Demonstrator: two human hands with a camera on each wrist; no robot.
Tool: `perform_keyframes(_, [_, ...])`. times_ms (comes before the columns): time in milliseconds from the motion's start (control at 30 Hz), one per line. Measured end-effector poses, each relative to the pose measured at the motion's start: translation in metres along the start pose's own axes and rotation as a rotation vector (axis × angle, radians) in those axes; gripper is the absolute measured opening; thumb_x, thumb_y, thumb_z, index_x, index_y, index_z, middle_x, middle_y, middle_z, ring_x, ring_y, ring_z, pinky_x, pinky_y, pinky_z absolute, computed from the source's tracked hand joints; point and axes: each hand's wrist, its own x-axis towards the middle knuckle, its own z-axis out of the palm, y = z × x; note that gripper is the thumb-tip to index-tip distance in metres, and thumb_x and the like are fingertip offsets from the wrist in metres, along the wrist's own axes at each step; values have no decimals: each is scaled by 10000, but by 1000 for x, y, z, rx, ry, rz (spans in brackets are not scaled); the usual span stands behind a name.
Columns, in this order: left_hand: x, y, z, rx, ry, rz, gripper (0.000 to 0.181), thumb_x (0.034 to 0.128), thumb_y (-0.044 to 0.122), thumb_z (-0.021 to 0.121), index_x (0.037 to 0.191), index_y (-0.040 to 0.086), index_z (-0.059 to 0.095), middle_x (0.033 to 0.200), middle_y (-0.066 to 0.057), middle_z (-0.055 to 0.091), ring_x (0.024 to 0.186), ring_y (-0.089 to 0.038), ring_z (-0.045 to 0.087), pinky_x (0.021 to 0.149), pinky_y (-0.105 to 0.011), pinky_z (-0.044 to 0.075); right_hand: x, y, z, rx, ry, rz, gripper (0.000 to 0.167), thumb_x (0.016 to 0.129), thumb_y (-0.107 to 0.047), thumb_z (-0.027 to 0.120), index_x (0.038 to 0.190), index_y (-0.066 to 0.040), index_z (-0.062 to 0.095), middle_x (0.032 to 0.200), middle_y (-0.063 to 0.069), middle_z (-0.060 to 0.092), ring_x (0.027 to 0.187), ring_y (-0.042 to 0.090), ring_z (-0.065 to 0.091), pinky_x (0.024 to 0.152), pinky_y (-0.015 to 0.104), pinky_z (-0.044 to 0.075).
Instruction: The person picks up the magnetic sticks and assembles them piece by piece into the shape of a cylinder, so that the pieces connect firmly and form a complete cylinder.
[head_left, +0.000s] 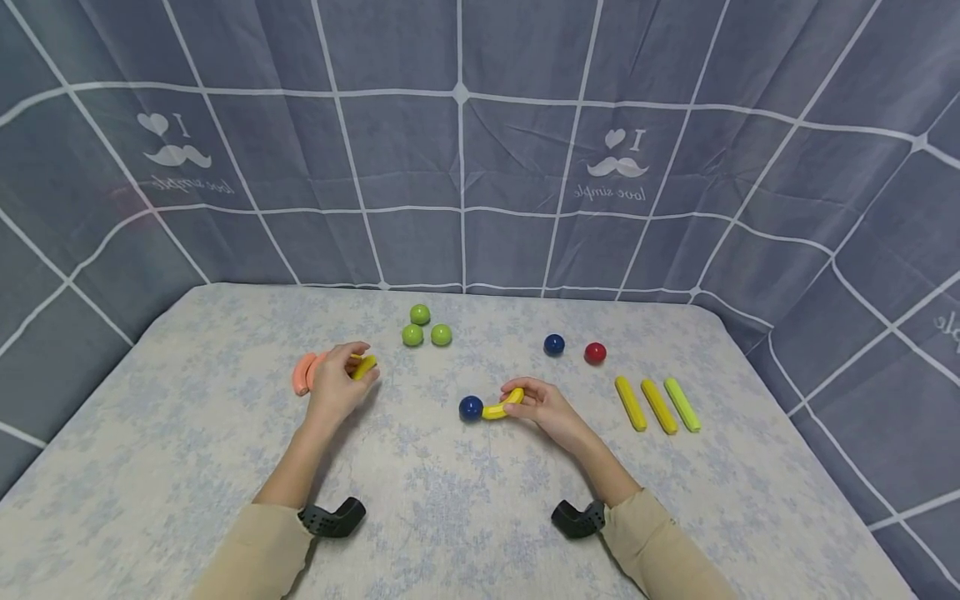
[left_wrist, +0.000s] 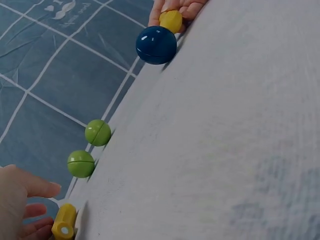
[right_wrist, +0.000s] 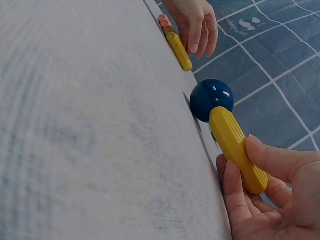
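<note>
My right hand (head_left: 546, 410) pinches a yellow curved rod (right_wrist: 237, 150) between thumb and fingers. The rod's far end touches a glossy blue ball (head_left: 471, 408) on the table; whether they are joined I cannot tell. Over on the left, my left hand (head_left: 339, 387) hovers around a yellow rod (head_left: 364, 367), its thumb standing apart from the rod in the left wrist view. Another yellow rod seems to lie just behind that one, mostly hidden by the fingers. Beside this hand lie orange curved rods (head_left: 302, 374), partly covered by it.
Three green balls (head_left: 420, 314) sit toward the back. At the back right are a second blue ball (head_left: 554, 345) and a red ball (head_left: 596, 353). Two straight yellow rods (head_left: 631, 404) and a yellow-green rod (head_left: 682, 405) lie at right. A grey curtain (head_left: 405, 158) hangs behind the table (head_left: 465, 517).
</note>
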Motion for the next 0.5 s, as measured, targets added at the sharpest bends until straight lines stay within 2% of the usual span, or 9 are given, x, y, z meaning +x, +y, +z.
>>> perform_keyframes(100, [-1,2,1,20,-40,6,408,769,4,685,1155,-50,562,1095,-232,555,920,-351,572,769,-444,511,1,0,0,1,0,2,366,841,-50,634,1160,87,515,1139,204,550,938,96,577,815,179,478])
perform_keyframes(267, [-3,3,4,-5,-148,-8,401,779,8,682,1158,-55,566,1094,-230,564,924,-343,590,752,-422,517,1,0,0,7,-7,-2,363,843,-48,632,1157,90,512,1132,199,551,929,89,576,808,176,477])
perform_keyframes(500, [-3,6,9,48,-258,-14,357,791,83,689,1111,-57,612,933,-165,621,783,-237,573,646,-313,488,0,0,0,5,-4,-1,355,845,-48,630,1153,87,515,1118,179,558,915,81,577,799,172,477])
